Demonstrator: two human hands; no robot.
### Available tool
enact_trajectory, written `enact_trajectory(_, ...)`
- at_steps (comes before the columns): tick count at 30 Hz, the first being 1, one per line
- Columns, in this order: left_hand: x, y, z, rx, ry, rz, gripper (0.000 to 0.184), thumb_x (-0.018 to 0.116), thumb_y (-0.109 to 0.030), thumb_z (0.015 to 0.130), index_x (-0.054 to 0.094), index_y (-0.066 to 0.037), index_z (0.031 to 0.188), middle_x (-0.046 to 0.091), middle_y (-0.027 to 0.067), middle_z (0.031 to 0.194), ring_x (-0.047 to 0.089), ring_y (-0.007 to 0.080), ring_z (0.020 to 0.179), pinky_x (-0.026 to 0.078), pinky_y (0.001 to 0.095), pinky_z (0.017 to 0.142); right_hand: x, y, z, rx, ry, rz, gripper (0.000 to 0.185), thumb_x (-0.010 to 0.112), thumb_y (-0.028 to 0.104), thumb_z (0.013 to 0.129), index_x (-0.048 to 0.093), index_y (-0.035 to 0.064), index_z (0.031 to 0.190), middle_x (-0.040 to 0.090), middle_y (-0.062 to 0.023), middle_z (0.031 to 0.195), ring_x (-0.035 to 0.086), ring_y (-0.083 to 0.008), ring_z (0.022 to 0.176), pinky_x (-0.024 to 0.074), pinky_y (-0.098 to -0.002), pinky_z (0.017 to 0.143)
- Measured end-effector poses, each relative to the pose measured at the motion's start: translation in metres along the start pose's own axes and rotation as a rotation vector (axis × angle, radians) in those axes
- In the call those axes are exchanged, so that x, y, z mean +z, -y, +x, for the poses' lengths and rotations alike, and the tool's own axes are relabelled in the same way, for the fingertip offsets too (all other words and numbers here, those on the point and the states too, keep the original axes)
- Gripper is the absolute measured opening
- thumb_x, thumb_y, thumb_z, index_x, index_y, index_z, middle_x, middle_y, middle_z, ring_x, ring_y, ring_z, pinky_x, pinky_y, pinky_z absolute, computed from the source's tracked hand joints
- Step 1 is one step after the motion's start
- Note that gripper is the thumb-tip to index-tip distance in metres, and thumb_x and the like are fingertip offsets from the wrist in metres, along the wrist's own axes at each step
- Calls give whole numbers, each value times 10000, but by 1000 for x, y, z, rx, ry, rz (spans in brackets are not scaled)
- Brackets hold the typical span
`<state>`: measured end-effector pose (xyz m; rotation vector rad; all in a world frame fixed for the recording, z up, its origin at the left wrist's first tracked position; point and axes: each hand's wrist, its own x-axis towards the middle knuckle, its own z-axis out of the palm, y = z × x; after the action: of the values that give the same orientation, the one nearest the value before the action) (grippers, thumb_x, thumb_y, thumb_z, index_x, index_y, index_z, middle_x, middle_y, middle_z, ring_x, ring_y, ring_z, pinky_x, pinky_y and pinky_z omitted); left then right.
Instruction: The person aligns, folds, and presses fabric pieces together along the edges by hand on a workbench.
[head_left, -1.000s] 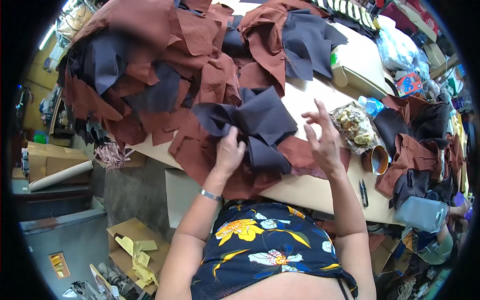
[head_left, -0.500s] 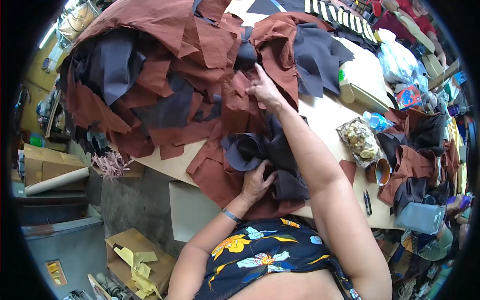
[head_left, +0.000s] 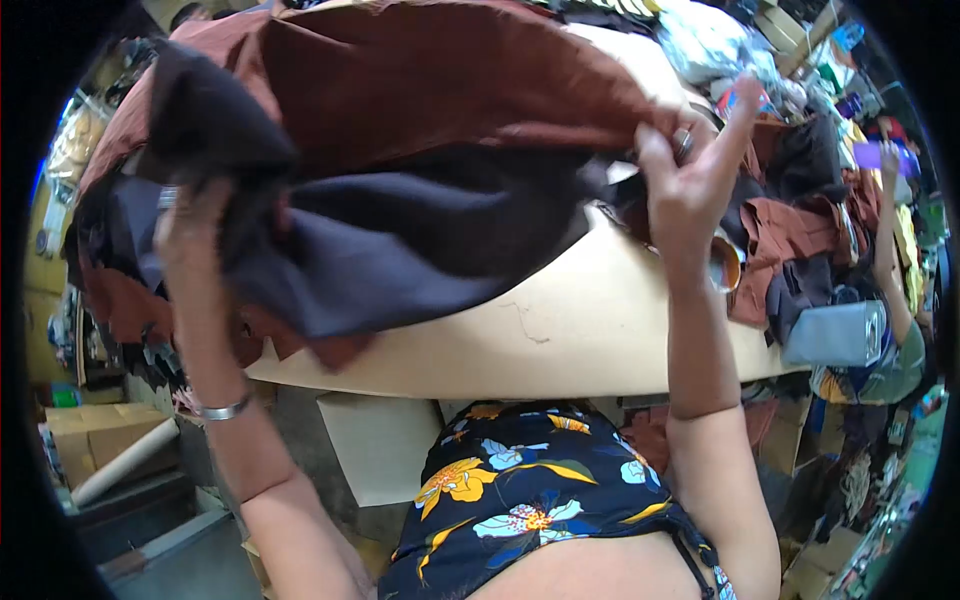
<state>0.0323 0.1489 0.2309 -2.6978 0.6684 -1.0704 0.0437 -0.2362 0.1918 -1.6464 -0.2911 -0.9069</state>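
Note:
A large piece of fabric (head_left: pixel 420 225), reddish-brown on one face and dark navy on the other, is spread in the air between my two hands above the table. My left hand (head_left: pixel 195 225), blurred by motion, is closed on a bunched dark part of it at the left. At the right, my right hand (head_left: pixel 690 190) pinches the cloth's edge, with one finger pointing up. Behind and left of it, the heap of brown and navy cloth (head_left: pixel 125 300) is partly hidden by the raised piece.
The pale tabletop (head_left: pixel 590 330) shows below the cloth. To the right are a round tin (head_left: pixel 725 265), more brown cloth (head_left: pixel 785 235) and a clear plastic container (head_left: pixel 835 335). A cardboard box (head_left: pixel 105 440) stands at lower left. Another person's arm (head_left: pixel 888 235) is at the far right.
The cloth has been lifted off the table and spread wide. My left hand moved left and up; my right hand moved right. Bare tabletop shows where cloth lay.

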Motion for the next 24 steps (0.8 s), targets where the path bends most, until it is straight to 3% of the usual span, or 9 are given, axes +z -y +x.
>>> enact_trajectory(2,3,4,8,-216,163,-290,401,534,28,721,572,27,1121,534,212,1207,528,358,1101,416,387,946,-18,-13,-55,238,64,32,848,551,-67,805,51,104,1469,560,-29,788,492,-73,672,421,-202,627)
enact_trajectory(7,36,-6,-17,-131,638,-95,301,480,75,730,611,5,992,471,172,1303,445,374,1184,376,409,1003,-73,-64,-160,532,352,-320,802,581,-15,797,150,110,1462,598,-69,812,558,-136,613,478,-280,596)
enact_trajectory(10,36,-40,-31,-183,284,61,250,500,63,727,610,-51,921,452,138,1337,418,364,1226,359,426,1019,-88,-59,-184,541,478,-401,835,648,54,765,174,84,1451,611,-95,882,586,-201,741,490,-344,686)
enact_trajectory(12,20,-99,-20,-103,57,-146,179,548,48,709,583,-53,853,544,116,1225,463,335,1177,362,424,1011,-88,-55,-194,452,527,-438,885,693,102,732,175,79,1449,610,-107,948,580,-244,847,473,-386,759)
enact_trajectory(14,27,-154,-23,46,132,-532,293,586,7,682,579,-98,956,585,79,1134,506,299,1127,353,435,996,-74,-50,-201,326,551,-481,947,734,146,695,167,83,1451,600,-117,1023,556,-285,956,438,-427,840)
enact_trajectory(17,59,-219,-46,275,398,-615,367,632,-136,697,560,-124,1057,516,58,1196,437,244,1202,295,419,1025,-47,-47,-203,346,634,-546,1012,753,163,662,131,94,1457,572,-140,1102,529,-326,1005,393,-448,893)
enact_trajectory(20,109,-232,-46,274,314,-681,211,643,-108,750,568,-93,946,577,69,987,549,257,1023,366,426,973,-27,-60,-203,395,623,-625,1017,742,133,673,104,99,1464,559,-122,1140,510,-317,1057,361,-433,950)
enact_trajectory(21,114,-229,-35,191,251,-803,148,611,-91,779,554,-83,916,572,83,925,561,277,935,405,417,906,-23,-64,-202,321,556,-633,1016,718,97,670,86,101,1465,576,-135,1097,539,-335,1005,392,-440,917)
enact_trajectory(24,110,-219,-12,-95,141,-1036,84,586,-47,837,531,-36,899,542,140,835,571,329,764,461,386,663,-18,-73,-194,471,529,-380,987,661,33,660,81,82,1457,613,-156,1009,581,-328,902,433,-427,842)
